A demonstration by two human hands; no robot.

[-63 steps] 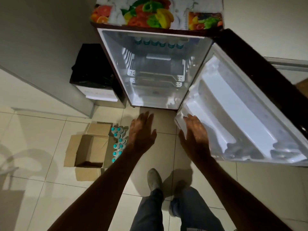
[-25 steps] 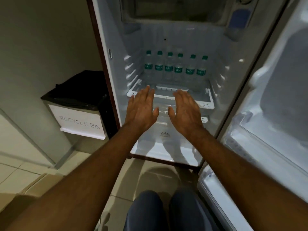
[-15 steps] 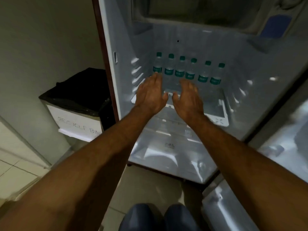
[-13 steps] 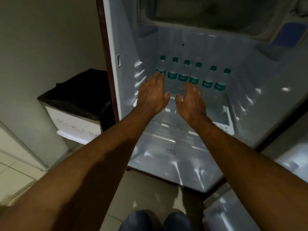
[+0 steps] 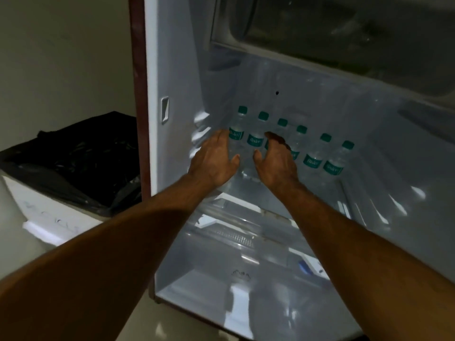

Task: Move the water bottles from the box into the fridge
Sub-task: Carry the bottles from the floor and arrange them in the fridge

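Several clear water bottles point(image 5: 315, 156) with green caps and green labels stand in a row at the back of a shelf inside the open fridge point(image 5: 172, 70). My left hand point(image 5: 215, 159) reaches in with straight fingers; its tips lie at the leftmost bottle point(image 5: 236, 130). My right hand point(image 5: 277, 159) is beside it, fingers relaxed, in front of the third bottle and partly hiding it. Neither hand holds anything. The box is out of view.
A white recycle bin point(image 5: 56, 212) lined with a black bag point(image 5: 81, 153) stands left of the fridge against the wall. A dark freezer compartment point(image 5: 344, 33) sits above the shelf. A clear drawer cover point(image 5: 236, 237) lies below the shelf.
The view has gone from the floor and box to close inside the fridge. Both empty hands have reached further in, from the shelf's front edge up to the row of bottles.
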